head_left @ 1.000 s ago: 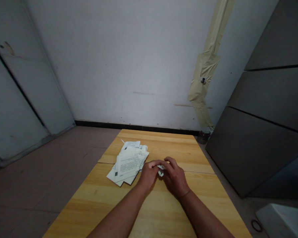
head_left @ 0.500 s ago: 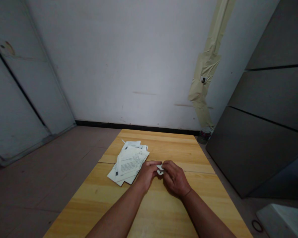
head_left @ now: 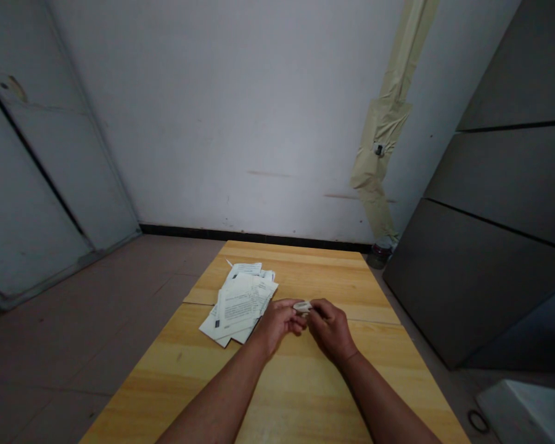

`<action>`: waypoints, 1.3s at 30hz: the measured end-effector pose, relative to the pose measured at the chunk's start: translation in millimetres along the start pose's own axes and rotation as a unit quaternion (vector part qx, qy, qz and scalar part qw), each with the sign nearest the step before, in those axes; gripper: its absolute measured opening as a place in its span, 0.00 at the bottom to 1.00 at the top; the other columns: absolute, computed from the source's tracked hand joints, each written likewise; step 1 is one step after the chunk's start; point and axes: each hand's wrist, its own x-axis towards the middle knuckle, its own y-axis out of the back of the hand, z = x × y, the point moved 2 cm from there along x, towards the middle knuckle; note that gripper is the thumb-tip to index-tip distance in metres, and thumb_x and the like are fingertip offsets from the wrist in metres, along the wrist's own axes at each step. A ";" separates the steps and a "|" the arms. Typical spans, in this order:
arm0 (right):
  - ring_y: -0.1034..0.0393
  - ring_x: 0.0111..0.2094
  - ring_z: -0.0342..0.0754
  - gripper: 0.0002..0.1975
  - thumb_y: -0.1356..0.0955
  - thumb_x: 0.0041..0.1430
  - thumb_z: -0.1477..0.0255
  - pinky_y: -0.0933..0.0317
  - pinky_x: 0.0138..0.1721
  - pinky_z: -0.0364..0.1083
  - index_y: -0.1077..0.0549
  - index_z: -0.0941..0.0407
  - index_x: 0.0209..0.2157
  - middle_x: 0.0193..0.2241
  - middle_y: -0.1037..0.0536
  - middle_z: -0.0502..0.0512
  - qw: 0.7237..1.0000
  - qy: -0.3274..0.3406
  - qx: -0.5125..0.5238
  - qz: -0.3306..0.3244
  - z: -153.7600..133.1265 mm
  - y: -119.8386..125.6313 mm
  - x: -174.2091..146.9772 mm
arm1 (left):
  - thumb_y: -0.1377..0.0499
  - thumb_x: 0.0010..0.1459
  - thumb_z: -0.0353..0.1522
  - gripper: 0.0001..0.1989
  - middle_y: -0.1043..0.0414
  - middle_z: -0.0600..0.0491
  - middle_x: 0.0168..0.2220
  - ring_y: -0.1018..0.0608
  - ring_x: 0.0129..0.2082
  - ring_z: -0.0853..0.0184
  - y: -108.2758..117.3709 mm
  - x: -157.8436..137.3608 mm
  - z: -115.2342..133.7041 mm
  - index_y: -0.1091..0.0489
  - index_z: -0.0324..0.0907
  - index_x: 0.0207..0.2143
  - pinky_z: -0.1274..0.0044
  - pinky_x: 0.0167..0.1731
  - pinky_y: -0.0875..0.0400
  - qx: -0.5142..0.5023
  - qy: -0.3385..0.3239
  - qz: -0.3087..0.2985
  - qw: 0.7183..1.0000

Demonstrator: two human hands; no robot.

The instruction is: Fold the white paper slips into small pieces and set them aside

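Note:
Between my two hands is a small folded piece of paper (head_left: 301,306), pale, held just above the wooden table (head_left: 300,394). My left hand (head_left: 280,324) pinches its left end, the lower fingers curled beneath. At the right end, my right hand (head_left: 332,328) grips it between thumb and bent fingers. The fingers cover part of the paper, so its full shape is hidden. Close to my left hand, on its far left side, lies a loose pile of printed paper sheets (head_left: 238,308), overlapping at different angles.
A white wall (head_left: 259,123) with a black skirting stands behind the table. Grey cabinet panels (head_left: 481,259) rise on the right, with a jar (head_left: 379,254) on the floor beside them. At the lower right are a white box (head_left: 527,407) and a dark ring (head_left: 478,421).
The folded paper has turned and now shows as a flatter, narrow strip. My right hand has shifted slightly right and its fingers have curled into a tighter pinch.

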 end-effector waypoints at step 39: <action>0.36 0.16 0.39 0.16 0.26 0.47 0.60 0.40 0.20 0.39 0.29 0.57 0.27 0.15 0.27 0.46 0.924 -0.221 0.309 -0.055 6.4 -2.2 0.4 | 0.34 0.41 0.32 0.18 0.27 0.55 0.26 0.28 0.19 0.74 -9.4 -7.9 8.1 0.27 0.37 0.37 0.80 0.21 0.33 0.095 -0.108 0.043 0.989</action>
